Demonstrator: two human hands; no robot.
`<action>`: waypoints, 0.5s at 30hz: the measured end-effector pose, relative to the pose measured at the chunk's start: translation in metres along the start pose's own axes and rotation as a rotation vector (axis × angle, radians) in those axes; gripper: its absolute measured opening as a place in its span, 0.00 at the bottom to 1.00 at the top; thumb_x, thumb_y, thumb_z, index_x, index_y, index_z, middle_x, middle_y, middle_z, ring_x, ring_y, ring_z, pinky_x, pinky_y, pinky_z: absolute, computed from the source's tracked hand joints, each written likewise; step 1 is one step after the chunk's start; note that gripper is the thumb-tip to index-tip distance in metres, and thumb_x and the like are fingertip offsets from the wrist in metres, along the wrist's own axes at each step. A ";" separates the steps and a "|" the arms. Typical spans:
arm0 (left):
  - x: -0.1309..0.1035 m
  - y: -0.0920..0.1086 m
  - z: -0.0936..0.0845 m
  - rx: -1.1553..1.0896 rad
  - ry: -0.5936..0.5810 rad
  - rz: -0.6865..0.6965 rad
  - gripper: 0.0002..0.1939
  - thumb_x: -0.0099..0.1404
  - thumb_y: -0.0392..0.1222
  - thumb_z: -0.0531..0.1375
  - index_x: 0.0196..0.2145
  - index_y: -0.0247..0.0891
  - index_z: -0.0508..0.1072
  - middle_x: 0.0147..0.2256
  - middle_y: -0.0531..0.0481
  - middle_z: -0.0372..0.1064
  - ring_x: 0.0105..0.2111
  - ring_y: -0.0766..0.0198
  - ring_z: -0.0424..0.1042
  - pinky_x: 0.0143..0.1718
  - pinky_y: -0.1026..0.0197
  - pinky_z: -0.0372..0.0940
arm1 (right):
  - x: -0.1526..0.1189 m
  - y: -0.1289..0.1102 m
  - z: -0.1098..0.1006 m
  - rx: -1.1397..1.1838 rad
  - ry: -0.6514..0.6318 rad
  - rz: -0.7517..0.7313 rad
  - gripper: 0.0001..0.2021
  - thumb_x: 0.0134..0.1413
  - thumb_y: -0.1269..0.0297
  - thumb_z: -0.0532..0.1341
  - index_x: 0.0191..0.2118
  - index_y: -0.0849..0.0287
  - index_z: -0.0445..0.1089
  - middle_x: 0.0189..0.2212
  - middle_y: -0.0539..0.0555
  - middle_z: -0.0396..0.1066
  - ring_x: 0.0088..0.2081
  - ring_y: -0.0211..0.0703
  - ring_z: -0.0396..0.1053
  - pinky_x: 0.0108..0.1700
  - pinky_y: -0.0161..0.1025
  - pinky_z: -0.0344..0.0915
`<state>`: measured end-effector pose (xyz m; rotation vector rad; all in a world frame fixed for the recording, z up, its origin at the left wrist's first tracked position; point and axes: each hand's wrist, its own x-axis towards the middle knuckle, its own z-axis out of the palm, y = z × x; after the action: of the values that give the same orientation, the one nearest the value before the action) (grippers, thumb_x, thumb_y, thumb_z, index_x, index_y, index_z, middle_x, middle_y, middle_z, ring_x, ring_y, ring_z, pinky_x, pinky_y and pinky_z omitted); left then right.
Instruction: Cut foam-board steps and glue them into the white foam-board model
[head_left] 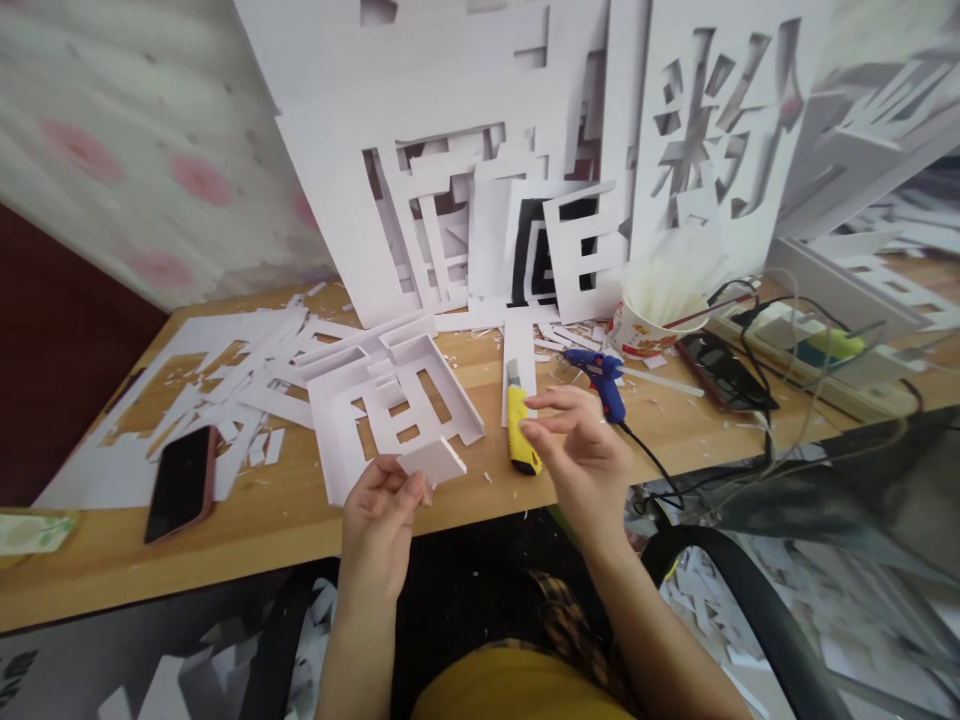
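Observation:
A small flat piece of white foam board [435, 461] is pinched between the thumb and fingers of my left hand [382, 510], just above the table's front edge. My right hand [581, 455] hovers by the yellow utility knife [519, 430], thumb and forefinger curled with a small gap between their tips and nothing visible in them. The knife lies with its blade end pointing away from me, partly on a white strip [517, 345]. Behind my left hand sits a partly built white foam board character [337, 440] with raised side walls and rectangular cut-outs.
Cut white scraps [247, 370] and a phone [180, 485] lie on the left. To the right are a blue glue gun [600, 375], a paper cup [645, 335] of glue sticks, another phone [727, 372] and cables. Cut-out boards [322, 200] stand behind.

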<state>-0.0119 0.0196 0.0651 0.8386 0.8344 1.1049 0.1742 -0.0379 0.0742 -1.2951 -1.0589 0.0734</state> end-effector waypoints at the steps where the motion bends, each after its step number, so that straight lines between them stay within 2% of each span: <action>1: 0.001 0.000 -0.002 -0.003 -0.001 0.004 0.15 0.47 0.44 0.76 0.29 0.39 0.76 0.22 0.55 0.70 0.22 0.71 0.66 0.28 0.67 0.64 | 0.000 0.004 -0.007 -0.005 0.058 0.023 0.07 0.57 0.67 0.67 0.29 0.52 0.70 0.37 0.49 0.75 0.45 0.46 0.70 0.55 0.52 0.62; 4: 0.008 0.004 -0.010 -0.004 0.038 0.042 0.15 0.47 0.42 0.76 0.29 0.40 0.77 0.21 0.55 0.69 0.22 0.71 0.66 0.28 0.67 0.65 | -0.002 0.013 -0.024 -0.058 0.190 0.057 0.14 0.62 0.65 0.62 0.23 0.54 0.66 0.32 0.49 0.73 0.41 0.44 0.69 0.53 0.50 0.62; 6: 0.013 0.010 -0.017 0.004 0.086 0.081 0.15 0.45 0.41 0.77 0.29 0.39 0.77 0.21 0.56 0.70 0.22 0.72 0.66 0.28 0.68 0.65 | -0.004 0.018 -0.028 -0.115 0.213 0.073 0.20 0.65 0.65 0.58 0.19 0.55 0.64 0.32 0.50 0.73 0.42 0.44 0.69 0.53 0.50 0.61; 7: 0.015 0.014 -0.021 0.013 0.111 0.104 0.15 0.45 0.41 0.77 0.29 0.39 0.77 0.22 0.55 0.70 0.22 0.72 0.66 0.28 0.68 0.66 | -0.005 0.020 -0.028 -0.151 0.202 0.073 0.20 0.66 0.65 0.57 0.19 0.55 0.65 0.35 0.51 0.74 0.44 0.45 0.69 0.54 0.50 0.61; 8: 0.018 0.019 -0.024 0.027 0.136 0.130 0.16 0.44 0.41 0.77 0.28 0.39 0.76 0.22 0.55 0.71 0.22 0.72 0.67 0.28 0.68 0.66 | -0.005 0.023 -0.026 -0.181 0.184 0.061 0.18 0.65 0.66 0.58 0.22 0.54 0.68 0.40 0.51 0.75 0.48 0.47 0.69 0.55 0.51 0.61; 10: 0.024 0.028 -0.031 0.073 0.184 0.186 0.16 0.43 0.41 0.77 0.29 0.39 0.77 0.22 0.56 0.70 0.22 0.72 0.67 0.28 0.68 0.66 | -0.007 0.030 -0.020 -0.213 0.136 0.000 0.06 0.62 0.67 0.61 0.34 0.51 0.74 0.48 0.53 0.75 0.52 0.50 0.68 0.56 0.53 0.61; 11: 0.027 0.033 -0.035 0.112 0.211 0.219 0.17 0.43 0.42 0.77 0.29 0.39 0.77 0.22 0.56 0.70 0.22 0.71 0.67 0.29 0.68 0.66 | -0.009 0.035 -0.015 -0.218 0.111 -0.044 0.07 0.61 0.69 0.62 0.42 0.50 0.75 0.46 0.53 0.76 0.52 0.50 0.69 0.57 0.55 0.61; 12: 0.031 0.038 -0.038 0.173 0.239 0.258 0.17 0.42 0.43 0.77 0.30 0.39 0.77 0.22 0.56 0.70 0.23 0.71 0.67 0.29 0.68 0.66 | -0.011 0.041 -0.011 -0.218 0.083 -0.085 0.13 0.61 0.70 0.62 0.48 0.48 0.73 0.40 0.51 0.78 0.49 0.49 0.71 0.58 0.56 0.60; 14: 0.041 0.046 -0.043 0.397 0.270 0.335 0.17 0.44 0.45 0.76 0.31 0.39 0.78 0.24 0.55 0.72 0.24 0.69 0.69 0.30 0.67 0.66 | -0.016 0.053 -0.001 -0.229 -0.027 -0.145 0.21 0.62 0.75 0.58 0.57 0.45 0.68 0.29 0.47 0.77 0.45 0.48 0.72 0.59 0.57 0.58; 15: 0.047 0.050 -0.044 0.561 0.266 0.372 0.16 0.46 0.47 0.75 0.31 0.39 0.79 0.26 0.53 0.74 0.25 0.68 0.70 0.30 0.66 0.66 | -0.020 0.059 0.003 -0.244 -0.106 -0.169 0.25 0.62 0.77 0.55 0.60 0.45 0.66 0.30 0.47 0.77 0.48 0.49 0.71 0.59 0.57 0.57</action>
<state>-0.0602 0.0832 0.0829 1.3734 1.2775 1.3484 0.1900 -0.0274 0.0152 -1.4264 -1.2948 -0.1200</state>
